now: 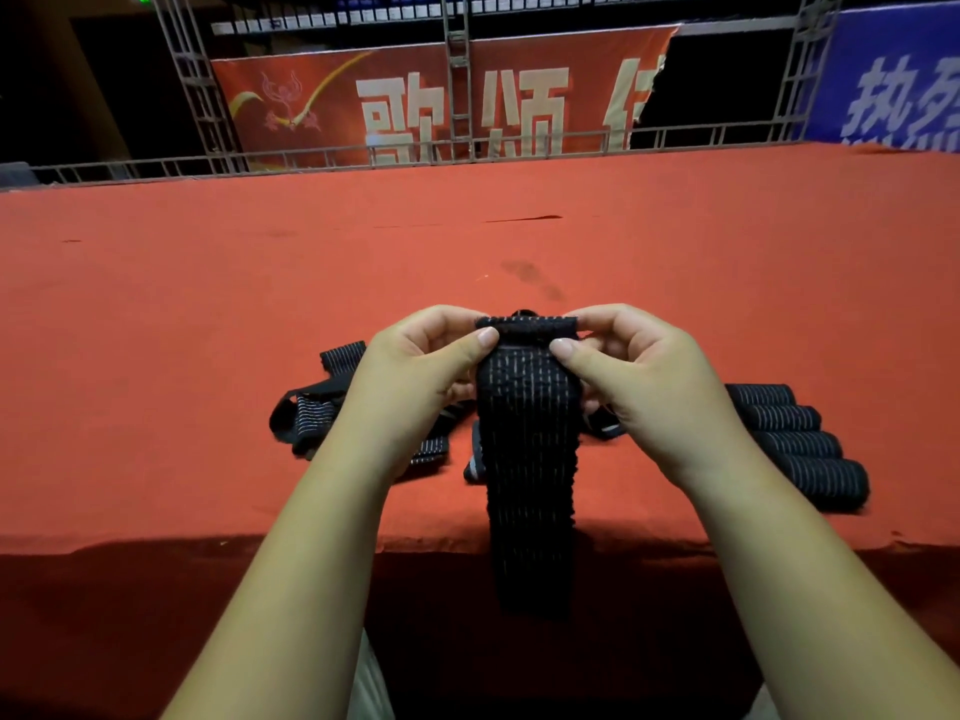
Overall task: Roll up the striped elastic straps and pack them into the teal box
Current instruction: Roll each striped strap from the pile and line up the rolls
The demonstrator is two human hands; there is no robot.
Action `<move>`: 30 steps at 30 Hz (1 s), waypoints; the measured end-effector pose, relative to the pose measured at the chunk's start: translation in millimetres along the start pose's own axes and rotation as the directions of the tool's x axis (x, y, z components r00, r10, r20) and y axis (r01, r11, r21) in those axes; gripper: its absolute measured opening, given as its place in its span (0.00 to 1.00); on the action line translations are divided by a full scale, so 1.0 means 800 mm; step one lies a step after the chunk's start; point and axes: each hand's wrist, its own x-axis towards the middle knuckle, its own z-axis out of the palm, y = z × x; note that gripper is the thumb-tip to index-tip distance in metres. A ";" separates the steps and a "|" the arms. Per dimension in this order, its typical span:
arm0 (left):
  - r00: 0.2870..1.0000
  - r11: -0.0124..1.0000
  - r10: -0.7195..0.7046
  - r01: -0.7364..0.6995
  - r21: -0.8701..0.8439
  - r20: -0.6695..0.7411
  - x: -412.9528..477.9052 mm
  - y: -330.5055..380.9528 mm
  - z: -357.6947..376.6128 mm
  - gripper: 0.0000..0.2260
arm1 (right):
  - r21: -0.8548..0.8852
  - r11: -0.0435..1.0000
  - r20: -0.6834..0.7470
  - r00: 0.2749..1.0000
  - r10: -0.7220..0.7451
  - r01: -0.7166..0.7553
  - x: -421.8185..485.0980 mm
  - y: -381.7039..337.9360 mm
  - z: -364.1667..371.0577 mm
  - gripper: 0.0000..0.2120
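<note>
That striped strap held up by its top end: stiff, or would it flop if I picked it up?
Probably floppy: the strap hangs limp from the left hand and right hand, draping past the edge of the table. Likely light, since fingertip pinches alone carry it. Its ribbed weave looks rough, so it probably won't slip.

Both forearms (291,589) are shown bare from the lower edge up to the wrists. The left hand (415,387) and the right hand (644,387) are likewise uncovered, and short, neatly trimmed nails (488,336) are seen on the thumbs. A strip of pale, beige-grey garment fabric (370,683) is glimpsed low between the forearms.
</note>
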 end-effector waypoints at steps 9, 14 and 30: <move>0.999 0.997 0.011 -0.014 0.075 0.047 0.028 -0.032 0.013 0.06 | 0.000 1.000 -0.059 0.998 0.009 -0.009 0.024 0.047 -0.004 0.05; 0.998 1.000 -0.021 0.020 0.006 0.051 0.048 -0.059 0.022 0.06 | 0.044 0.998 -0.049 0.998 0.046 -0.044 0.042 0.076 -0.011 0.03; 0.981 0.998 -0.034 0.042 -0.042 0.189 0.095 -0.136 0.035 0.08 | -0.030 0.999 0.007 0.999 0.041 -0.040 0.087 0.146 -0.022 0.07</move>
